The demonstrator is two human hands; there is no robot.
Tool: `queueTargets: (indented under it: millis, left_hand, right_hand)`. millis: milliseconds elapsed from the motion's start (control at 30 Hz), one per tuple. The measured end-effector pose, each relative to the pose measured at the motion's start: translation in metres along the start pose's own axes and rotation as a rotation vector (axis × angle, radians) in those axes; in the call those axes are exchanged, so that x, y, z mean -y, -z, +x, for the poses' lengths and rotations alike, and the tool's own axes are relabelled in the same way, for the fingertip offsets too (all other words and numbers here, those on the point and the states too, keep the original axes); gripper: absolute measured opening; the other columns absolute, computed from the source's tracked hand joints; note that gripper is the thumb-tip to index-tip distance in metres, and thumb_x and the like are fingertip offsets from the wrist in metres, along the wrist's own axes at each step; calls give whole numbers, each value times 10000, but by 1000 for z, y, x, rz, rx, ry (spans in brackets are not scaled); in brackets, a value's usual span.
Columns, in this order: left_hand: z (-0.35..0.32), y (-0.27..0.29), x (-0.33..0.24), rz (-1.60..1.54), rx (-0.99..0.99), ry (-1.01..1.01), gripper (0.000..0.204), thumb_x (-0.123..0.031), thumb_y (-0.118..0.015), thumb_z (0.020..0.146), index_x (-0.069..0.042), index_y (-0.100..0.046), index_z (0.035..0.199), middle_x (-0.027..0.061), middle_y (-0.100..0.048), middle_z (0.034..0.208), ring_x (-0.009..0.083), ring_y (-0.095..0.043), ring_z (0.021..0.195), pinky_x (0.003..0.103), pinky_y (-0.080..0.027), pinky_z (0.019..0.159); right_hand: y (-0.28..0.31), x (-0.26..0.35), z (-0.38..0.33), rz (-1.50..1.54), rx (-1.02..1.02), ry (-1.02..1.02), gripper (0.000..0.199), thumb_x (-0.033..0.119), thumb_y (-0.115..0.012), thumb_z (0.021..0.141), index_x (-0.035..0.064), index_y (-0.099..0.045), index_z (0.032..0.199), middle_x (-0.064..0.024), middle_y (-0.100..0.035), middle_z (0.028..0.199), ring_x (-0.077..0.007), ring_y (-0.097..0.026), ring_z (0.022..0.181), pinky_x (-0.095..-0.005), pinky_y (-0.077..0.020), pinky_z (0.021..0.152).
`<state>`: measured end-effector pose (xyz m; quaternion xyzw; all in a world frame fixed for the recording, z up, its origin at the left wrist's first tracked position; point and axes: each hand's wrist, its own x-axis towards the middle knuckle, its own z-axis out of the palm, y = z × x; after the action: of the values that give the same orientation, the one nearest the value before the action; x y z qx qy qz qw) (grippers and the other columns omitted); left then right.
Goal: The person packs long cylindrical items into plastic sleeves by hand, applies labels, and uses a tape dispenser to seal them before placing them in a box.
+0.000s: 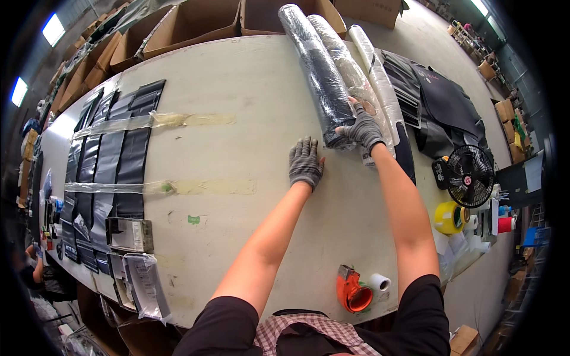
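My left hand [306, 164], in a grey striped glove with bare fingertips, lies flat on the pale table [237, 130]. Its fingers are stretched out and nothing is in it. To its right, my right hand [363, 129], gloved alike, grips the near end of a dark roll wrapped in clear plastic [323, 71]. The thumb lies across the roll and the fingers reach along its right side; part of the grip is hidden. Beside this roll lie a paler plastic-wrapped roll [350, 65] and a whitish roll [380, 83], all pointing away from me.
Dark folded sheets [133, 136] with clear tape strips lie left, above metal trays [130, 234]. An orange tape dispenser [354, 291] and a small white roll [379, 282] are near me. Right are black sheets [445, 101], a fan [469, 176] and yellow tape [449, 218]. Cartons [193, 26] line the far edge.
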<state>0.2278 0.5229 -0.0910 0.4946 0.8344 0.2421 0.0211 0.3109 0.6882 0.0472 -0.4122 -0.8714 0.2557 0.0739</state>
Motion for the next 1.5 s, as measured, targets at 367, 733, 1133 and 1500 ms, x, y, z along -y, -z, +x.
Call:
queueTargets:
  millis: [367, 733, 1133, 1500]
  left_hand:
    - [44, 2, -2, 133, 149, -218, 622, -463, -472, 873, -177, -347, 1412, 153, -303, 1475, 315, -207, 1398, 480, -113, 1132]
    - [72, 2, 16, 149, 295, -598, 538, -400, -548, 861, -60, -494, 1276, 148, -484, 1322, 305, -409, 1264, 398, -267, 1090]
    - [138, -35, 3, 77, 505, -652, 682, -378, -892, 483, -44, -660, 1030, 100, -666, 1047, 264, -639, 918, 347, -506, 871]
    - [8, 91, 30, 161, 220, -443, 185, -93, -657, 714, -177, -678, 877, 64, -622, 1017, 222, -560, 1022, 350, -394, 952]
  right_hand:
    - [-15, 48, -46, -977, 186, 262, 1000, 343, -792, 674, 372, -176, 1461, -114, -169, 1527, -384, -176, 1388, -408, -300, 1088]
    - [15, -6, -9, -936, -205, 902, 438, 280, -554, 854, 249, -518, 1289, -53, -503, 1337, -262, -540, 1128, -350, -518, 848]
    - [76, 29, -4, -734, -68, 778, 716, 291, -771, 630, 249, -499, 1291, 21, -536, 1301, -205, -626, 959, -317, -524, 831]
    - [17, 31, -25, -1041, -154, 864, 587, 298, -719, 709, 170, -541, 1254, -59, -555, 1275, -221, -604, 1035, -329, -535, 746]
